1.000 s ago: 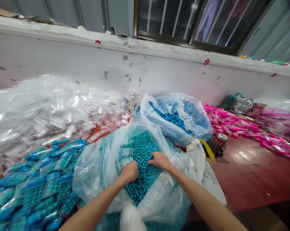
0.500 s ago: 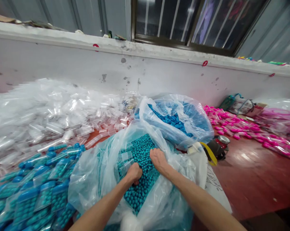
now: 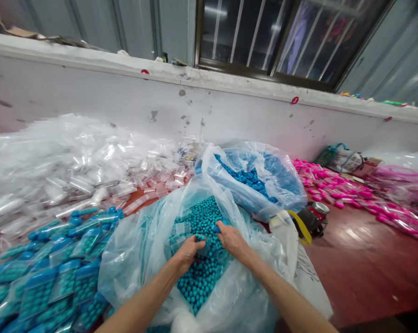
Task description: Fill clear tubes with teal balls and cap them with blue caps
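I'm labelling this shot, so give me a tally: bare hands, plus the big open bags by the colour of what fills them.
Bare hands: 2 (left hand, right hand)
Teal-filled bag: 1
Blue-filled bag: 1
Total: 4

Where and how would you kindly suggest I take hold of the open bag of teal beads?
I'd likely grip the bag by its loose plastic rim, from above, at left and right: the mouth gapes upward, and slack film rises around the beads.
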Available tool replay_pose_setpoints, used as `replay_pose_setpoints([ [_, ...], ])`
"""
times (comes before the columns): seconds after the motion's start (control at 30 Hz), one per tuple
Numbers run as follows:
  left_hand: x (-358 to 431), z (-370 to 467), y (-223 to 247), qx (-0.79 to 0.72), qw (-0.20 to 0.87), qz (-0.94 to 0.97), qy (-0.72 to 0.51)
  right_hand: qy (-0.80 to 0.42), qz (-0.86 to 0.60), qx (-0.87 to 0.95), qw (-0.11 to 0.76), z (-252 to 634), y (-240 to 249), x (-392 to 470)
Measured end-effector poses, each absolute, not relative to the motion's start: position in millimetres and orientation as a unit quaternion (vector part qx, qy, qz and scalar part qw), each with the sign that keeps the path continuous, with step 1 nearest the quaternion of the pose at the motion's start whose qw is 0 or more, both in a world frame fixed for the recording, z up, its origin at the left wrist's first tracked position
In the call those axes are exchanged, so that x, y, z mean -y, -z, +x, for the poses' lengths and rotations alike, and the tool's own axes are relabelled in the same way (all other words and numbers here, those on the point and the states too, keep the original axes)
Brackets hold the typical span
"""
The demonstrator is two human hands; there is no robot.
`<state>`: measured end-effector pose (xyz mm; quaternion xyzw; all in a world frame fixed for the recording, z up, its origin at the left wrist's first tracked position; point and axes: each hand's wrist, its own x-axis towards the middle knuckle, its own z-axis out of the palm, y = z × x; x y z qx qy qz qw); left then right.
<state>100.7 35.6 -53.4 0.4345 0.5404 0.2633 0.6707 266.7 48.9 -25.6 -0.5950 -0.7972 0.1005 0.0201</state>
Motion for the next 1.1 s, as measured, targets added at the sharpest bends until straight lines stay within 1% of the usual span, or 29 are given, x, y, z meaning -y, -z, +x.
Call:
replay_pose_setpoints([
  [0.1,-32.0,95.9,52.5,-0.535,0.677,0.428,-0.268,-0.130,-0.574,0.806,0.063,261.2,27.4,-43.6],
  [0.17,-31.5,95.7,53.5,-0.550,0.662,0.433,-0.268,-0.152,-0.570,0.802,0.089,260.1,29.5,-42.5],
  [0.33,-40.9,107.9,59.1,-0.644,0.564,0.463,-0.229,-0.149,-0.621,0.764,0.089,263.9,35.3,-51.6],
  [0.47,-51.8,119.4,60.1,-0.678,0.521,0.478,-0.200,-0.201,-0.622,0.750,0.100,261.1,43.0,-61.1],
  [0.57,-51.8,119.4,56.9,-0.663,0.539,0.476,-0.209,-0.275,-0.606,0.737,0.120,258.7,47.3,-61.9],
  [0.7,-42.3,108.9,48.5,-0.605,0.609,0.458,-0.231,-0.378,-0.589,0.699,0.146,258.8,45.5,-56.2],
  [0.83,-32.5,100.9,38.9,-0.538,0.651,0.452,-0.286,-0.508,-0.563,0.601,0.255,254.1,37.4,-50.2],
  [0.87,-30.3,100.2,37.1,-0.527,0.653,0.452,-0.303,-0.510,-0.557,0.591,0.284,251.9,35.0,-48.6],
  [0.97,-23.9,99.0,34.7,-0.501,0.662,0.449,-0.331,-0.450,-0.545,0.618,0.343,244.7,27.2,-41.5],
  [1.1,-15.8,96.7,36.1,-0.468,0.691,0.420,-0.357,-0.381,-0.535,0.655,0.374,238.2,17.2,-28.9],
])
